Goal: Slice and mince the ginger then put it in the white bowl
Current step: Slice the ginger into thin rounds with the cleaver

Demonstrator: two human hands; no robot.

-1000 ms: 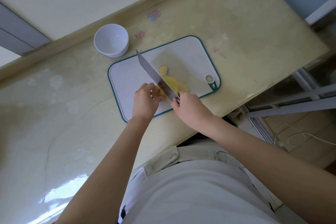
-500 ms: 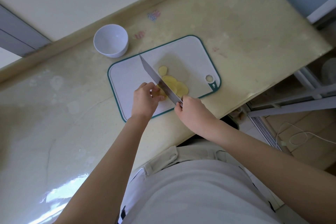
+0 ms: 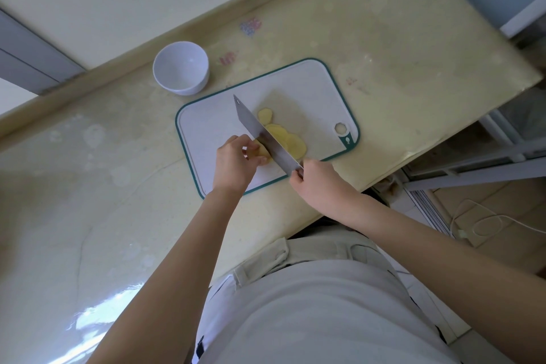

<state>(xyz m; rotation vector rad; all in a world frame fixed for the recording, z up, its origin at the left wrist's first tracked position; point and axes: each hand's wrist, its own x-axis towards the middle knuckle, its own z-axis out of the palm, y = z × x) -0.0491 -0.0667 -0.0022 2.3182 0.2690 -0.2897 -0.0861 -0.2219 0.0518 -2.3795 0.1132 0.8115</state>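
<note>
On the white cutting board (image 3: 206, 127) with a green rim lies a small piece of ginger (image 3: 263, 152), and my left hand (image 3: 235, 161) pinches it from the left. My right hand (image 3: 316, 183) grips the handle of a cleaver (image 3: 263, 134), whose blade stands against the ginger piece's right side. Several pale yellow ginger slices (image 3: 288, 140) lie fanned on the board to the right of the blade. The empty white bowl (image 3: 180, 68) stands on the counter beyond the board's far left corner.
The beige counter (image 3: 399, 47) ends in a front edge close to my waist and a right edge past the board. A raised ledge runs along the back. Beyond the right edge, a white cable (image 3: 484, 224) lies on the floor.
The cleaver has drawn back toward me and a little right along the ginger, together with my right hand. My left hand stays pinching the ginger piece.
</note>
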